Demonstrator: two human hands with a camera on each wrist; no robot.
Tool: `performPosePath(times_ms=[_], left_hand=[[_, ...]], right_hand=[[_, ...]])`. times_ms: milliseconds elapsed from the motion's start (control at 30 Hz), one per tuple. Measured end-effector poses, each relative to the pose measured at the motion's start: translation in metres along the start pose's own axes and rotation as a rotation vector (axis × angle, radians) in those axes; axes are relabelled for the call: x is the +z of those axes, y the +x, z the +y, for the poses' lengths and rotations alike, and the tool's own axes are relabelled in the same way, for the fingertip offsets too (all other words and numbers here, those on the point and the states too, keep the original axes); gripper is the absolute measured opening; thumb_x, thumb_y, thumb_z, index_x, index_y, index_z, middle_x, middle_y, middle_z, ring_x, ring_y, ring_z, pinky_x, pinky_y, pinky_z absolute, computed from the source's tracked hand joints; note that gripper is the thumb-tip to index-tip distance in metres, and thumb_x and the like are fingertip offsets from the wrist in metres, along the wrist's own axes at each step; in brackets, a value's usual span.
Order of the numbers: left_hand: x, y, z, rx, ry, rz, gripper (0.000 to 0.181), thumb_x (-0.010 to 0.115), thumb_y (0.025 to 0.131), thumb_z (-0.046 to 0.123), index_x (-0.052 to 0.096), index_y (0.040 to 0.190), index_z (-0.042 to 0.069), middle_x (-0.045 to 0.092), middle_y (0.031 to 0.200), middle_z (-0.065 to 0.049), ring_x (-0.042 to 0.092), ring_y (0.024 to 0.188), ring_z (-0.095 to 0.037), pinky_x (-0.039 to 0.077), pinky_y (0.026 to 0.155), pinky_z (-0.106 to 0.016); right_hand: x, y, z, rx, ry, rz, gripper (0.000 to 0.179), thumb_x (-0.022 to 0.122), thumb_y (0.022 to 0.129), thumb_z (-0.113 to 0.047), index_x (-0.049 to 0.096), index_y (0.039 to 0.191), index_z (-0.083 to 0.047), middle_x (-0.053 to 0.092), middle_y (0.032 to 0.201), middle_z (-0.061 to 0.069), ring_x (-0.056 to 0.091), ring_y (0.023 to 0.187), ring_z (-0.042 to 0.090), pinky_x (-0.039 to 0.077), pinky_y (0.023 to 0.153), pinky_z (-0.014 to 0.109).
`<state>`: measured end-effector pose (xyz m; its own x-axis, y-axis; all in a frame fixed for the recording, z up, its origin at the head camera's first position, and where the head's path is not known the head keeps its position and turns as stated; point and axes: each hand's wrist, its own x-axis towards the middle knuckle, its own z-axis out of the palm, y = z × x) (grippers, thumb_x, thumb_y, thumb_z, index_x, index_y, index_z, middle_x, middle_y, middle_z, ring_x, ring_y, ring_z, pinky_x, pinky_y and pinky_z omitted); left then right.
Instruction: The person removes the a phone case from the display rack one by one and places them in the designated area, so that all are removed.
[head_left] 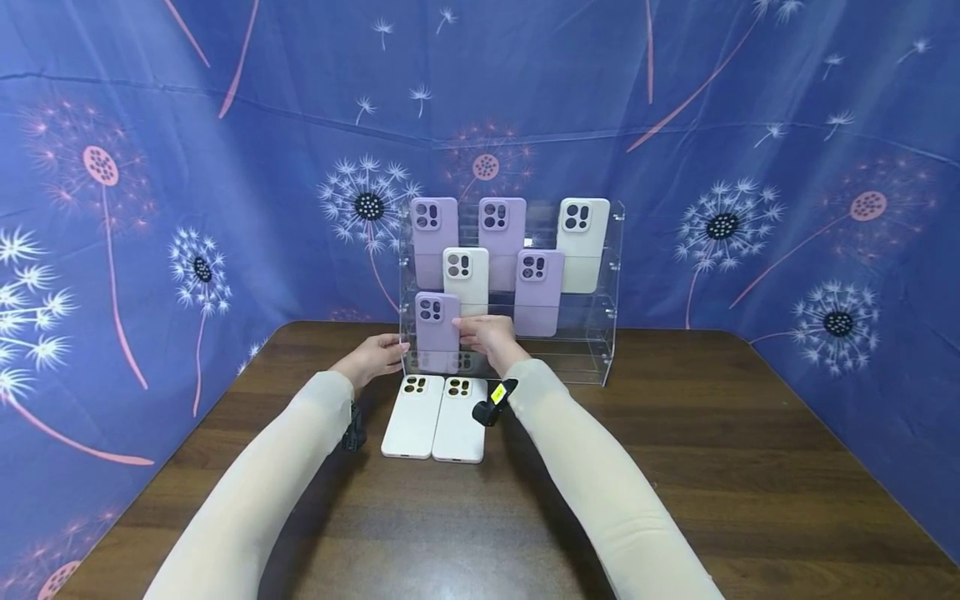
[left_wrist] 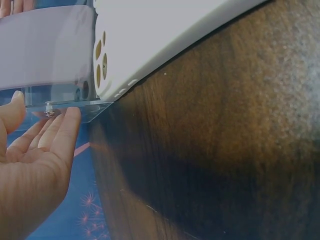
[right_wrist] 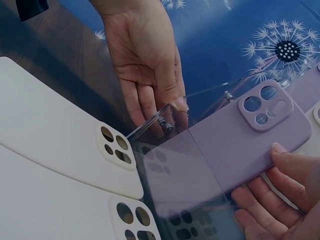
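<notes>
A purple phone case (head_left: 437, 321) stands on the front tier of a clear acrylic display stand (head_left: 573, 360), at its left end. My right hand (head_left: 489, 335) holds this case by its right edge, the thumb at the edge near the camera cutouts (right_wrist: 265, 106). At the stand's left side panel, my left hand (head_left: 372, 357) grips the front edge, thumb at the edge and fingers (left_wrist: 65, 132) along the outer face. Two white phone cases, a left one (head_left: 412, 421) and a right one (head_left: 459, 425), lie side by side on the table before the stand.
Higher tiers hold a white case (head_left: 467, 279) and a purple case (head_left: 537, 292), then two purple cases (head_left: 435, 242) (head_left: 501, 242) and a white case (head_left: 582, 246) at the back. Beneath is a brown wooden table (head_left: 712, 467); a blue dandelion-print cloth (head_left: 540, 83) hangs behind.
</notes>
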<state>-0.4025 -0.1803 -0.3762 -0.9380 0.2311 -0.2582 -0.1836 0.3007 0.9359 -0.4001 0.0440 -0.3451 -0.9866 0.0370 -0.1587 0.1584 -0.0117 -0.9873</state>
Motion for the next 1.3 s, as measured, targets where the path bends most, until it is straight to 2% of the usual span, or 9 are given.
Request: performPosePath(times_ms=[333,500,633,767,1000,1300], left_hand=[[-0.001,0.002,0.001,-0.004,-0.004,-0.007,0.061,0.041,0.106,0.018,0.01,0.155,0.0,0.022,0.159,-0.021,0.029,0.144,-0.037,0.038,0.118,-0.042],[-0.001,0.001,0.003,0.006,-0.006,-0.021,0.06,0.039,0.106,0.017,0.008,0.155,0.0,0.02,0.159,-0.021,0.029,0.144,-0.037,0.037,0.119,-0.043],[-0.002,0.0,0.003,0.012,0.001,-0.026,0.061,0.039,0.106,0.017,0.007,0.155,-0.001,0.019,0.159,-0.022,0.028,0.144,-0.037,0.037,0.119,-0.043],[-0.002,0.001,0.001,0.008,-0.006,-0.027,0.061,0.039,0.106,0.018,0.007,0.155,-0.001,0.019,0.159,-0.022,0.026,0.145,-0.037,0.037,0.118,-0.043],[-0.001,0.002,-0.002,0.009,-0.007,-0.027,0.062,0.04,0.106,0.019,0.007,0.155,-0.001,0.019,0.159,-0.022,0.025,0.145,-0.038,0.037,0.118,-0.043],[-0.001,0.001,-0.001,0.008,-0.001,-0.026,0.062,0.04,0.106,0.02,0.008,0.155,0.0,0.019,0.159,-0.022,0.026,0.145,-0.037,0.038,0.118,-0.043]], right_hand=[[0.001,0.0,0.003,-0.108,0.036,0.025,0.034,0.076,0.084,-0.016,0.071,0.111,0.003,0.072,0.102,0.021,0.069,0.101,0.035,0.056,0.098,0.046],[-0.002,0.002,0.001,-0.193,0.094,0.046,0.032,0.077,0.084,-0.016,0.072,0.11,0.003,0.074,0.093,0.017,0.072,0.084,0.025,0.059,0.094,0.044],[-0.004,0.001,0.0,-0.233,0.138,0.06,0.032,0.077,0.084,-0.017,0.072,0.109,0.001,0.074,0.095,0.016,0.07,0.073,0.014,0.062,0.087,0.039],[-0.006,-0.001,0.001,-0.249,0.175,0.066,0.032,0.076,0.085,-0.018,0.071,0.111,0.0,0.073,0.096,0.015,0.068,0.075,0.013,0.063,0.086,0.036],[-0.009,-0.004,0.004,-0.3,0.224,0.078,0.03,0.075,0.086,-0.015,0.07,0.111,0.001,0.071,0.084,0.005,0.067,0.074,0.012,0.062,0.088,0.043],[-0.017,-0.004,0.0,-0.419,0.235,0.087,0.03,0.075,0.086,-0.012,0.07,0.111,0.004,0.069,0.079,-0.001,0.066,0.07,0.01,0.064,0.078,0.042]])
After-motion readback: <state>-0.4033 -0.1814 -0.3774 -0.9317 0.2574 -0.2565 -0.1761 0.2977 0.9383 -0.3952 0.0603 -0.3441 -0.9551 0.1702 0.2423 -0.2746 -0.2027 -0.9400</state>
